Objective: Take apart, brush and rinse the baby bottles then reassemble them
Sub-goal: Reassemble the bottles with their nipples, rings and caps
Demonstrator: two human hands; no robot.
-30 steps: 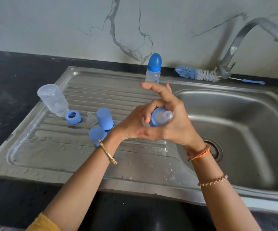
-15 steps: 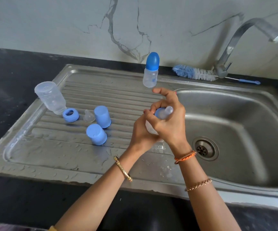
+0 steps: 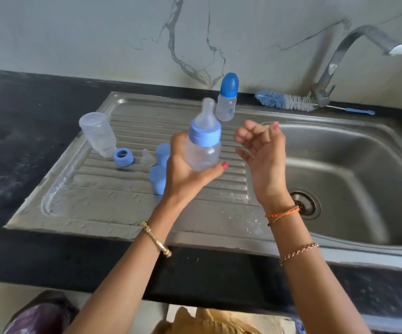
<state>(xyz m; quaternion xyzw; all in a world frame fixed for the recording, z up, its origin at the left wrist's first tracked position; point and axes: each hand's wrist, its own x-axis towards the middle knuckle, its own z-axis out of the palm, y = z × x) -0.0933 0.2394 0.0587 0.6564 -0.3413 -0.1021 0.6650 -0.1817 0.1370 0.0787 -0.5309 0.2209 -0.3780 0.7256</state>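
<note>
Head view looks down on a steel sink (image 3: 339,251) with its ribbed drainboard (image 3: 98,206) set in a dark counter (image 3: 26,131). At the middle, the left hand (image 3: 185,169) grips a small bottle (image 3: 203,144) from below and behind, thumb curled across the front of the clear body near its base. This bottle is raised above the drainboard, tilted slightly, with a blue ring (image 3: 204,133) screwed on and a clear teat (image 3: 207,112) pointing up and away. No cap is on it.

Just to the right of the bottle, apart from it, the right hand (image 3: 262,155) is raised with its fingers loosely spread and bent, holding nothing. A gap shows between its fingertips and the bottle's ring.

Behind the left hand, two blue caps (image 3: 158,179) stand on the drainboard, partly hidden by the wrist and palm. Left of them lie a loose teat (image 3: 147,159) and a loose ring (image 3: 123,157), and beside the ring an open clear bottle body (image 3: 98,133) stands tilted in view, mouth down. At the back edge of the drainboard a second small bottle (image 3: 226,102) stands upright, capped in darker blue, just beyond the held one.

A bottle brush (image 3: 284,101) lies along the sink's back rim, bristles to the left, handle reaching right past the foot of the tap (image 3: 327,75). The tap's spout curves over the basin (image 3: 354,169); the drain (image 3: 310,208) shows past the right wrist.
</note>
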